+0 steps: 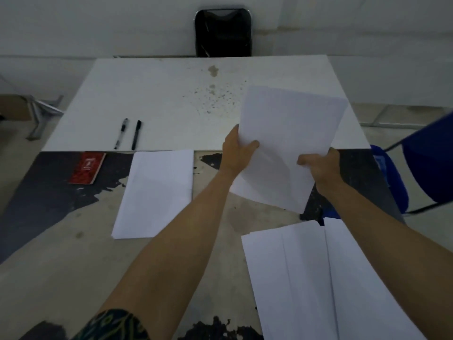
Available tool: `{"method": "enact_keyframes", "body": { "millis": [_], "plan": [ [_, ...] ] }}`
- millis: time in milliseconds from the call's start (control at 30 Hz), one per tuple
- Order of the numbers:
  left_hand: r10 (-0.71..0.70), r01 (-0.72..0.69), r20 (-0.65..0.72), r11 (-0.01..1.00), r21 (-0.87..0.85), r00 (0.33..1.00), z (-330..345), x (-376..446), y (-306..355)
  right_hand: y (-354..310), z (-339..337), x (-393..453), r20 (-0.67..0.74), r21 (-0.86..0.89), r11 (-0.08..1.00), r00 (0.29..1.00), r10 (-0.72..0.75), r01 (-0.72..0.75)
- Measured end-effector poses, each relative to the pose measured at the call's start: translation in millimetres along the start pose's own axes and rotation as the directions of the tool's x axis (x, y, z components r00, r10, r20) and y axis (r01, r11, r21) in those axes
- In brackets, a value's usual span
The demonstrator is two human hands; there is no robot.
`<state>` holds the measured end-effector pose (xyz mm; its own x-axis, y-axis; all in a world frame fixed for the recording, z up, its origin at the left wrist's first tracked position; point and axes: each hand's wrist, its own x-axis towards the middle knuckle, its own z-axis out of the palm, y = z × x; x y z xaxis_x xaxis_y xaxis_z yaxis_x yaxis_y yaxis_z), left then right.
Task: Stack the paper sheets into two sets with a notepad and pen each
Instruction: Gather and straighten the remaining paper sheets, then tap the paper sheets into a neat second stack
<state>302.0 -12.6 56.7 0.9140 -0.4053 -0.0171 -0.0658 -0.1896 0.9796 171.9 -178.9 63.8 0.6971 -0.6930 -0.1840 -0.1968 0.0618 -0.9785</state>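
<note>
- White paper sheets dominate the head view: a held bundle (286,143) is gripped at its near edge by both hands above the worn table (61,266), tilted up toward the camera
- Left hand (236,153) is seen curled round the bundle's left edge, thumb laid across the front face; right hand (318,168) is seen pinching the lower right corner, thumb on top and fingers hidden behind the paper
- One squared stack (157,192) is shown lying flat left of centre, and is judged to be the first set's paper, already laid out
- A fanned pile of loose sheets (318,278) is seen at the near right edge, partly under the right forearm; these are judged not yet sorted
- Two black pens (128,134) are pictured side by side on the white board (159,94) beyond the squared stack, apart from any paper
- A single red notepad (87,168) is seen lying left of the squared stack, just beside it but not on it; a second notepad cannot be found in the view
- Progress is judged to be early to middling: paper is part divided, while no notepad or pen has been placed on either set
- A black chair (223,33) and a blue chair (426,168) are seen at the table's far and right sides
</note>
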Motion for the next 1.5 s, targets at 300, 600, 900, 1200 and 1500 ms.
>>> {"method": "enact_keyframes", "body": {
  "millis": [300, 600, 900, 1200, 1500],
  "plan": [
    [-0.123, 0.117, 0.077, 0.990, 0.082, 0.989, -129.8, -5.2, -3.5, -28.8, 120.6, -6.3, 0.158, -0.129, 0.983, 0.976, 0.148, -0.128],
    [-0.339, 0.402, -0.259, 0.880, 0.252, 0.904, -241.0, -39.9, -107.8, 46.5, 258.1, -36.6, 0.288, -0.456, 0.885, 0.924, 0.251, -0.099],
    [-0.360, 0.489, -0.385, 0.812, 0.320, 0.850, -277.0, -23.6, -167.2, 90.6, 312.1, -35.5, 0.319, -0.558, 0.830, 0.923, 0.217, -0.002],
    [-0.494, 0.581, -0.307, 0.713, 0.391, 0.813, -286.8, -7.5, -165.6, 87.4, 305.6, -52.0, 0.417, -0.726, 0.675, 0.865, 0.279, 0.133],
    [-0.503, 0.581, -0.292, 0.689, 0.433, 0.813, -282.8, -6.6, -167.0, 94.1, 301.2, -104.9, 0.571, -0.794, 0.468, 0.740, 0.356, 0.388]
  ]
}}
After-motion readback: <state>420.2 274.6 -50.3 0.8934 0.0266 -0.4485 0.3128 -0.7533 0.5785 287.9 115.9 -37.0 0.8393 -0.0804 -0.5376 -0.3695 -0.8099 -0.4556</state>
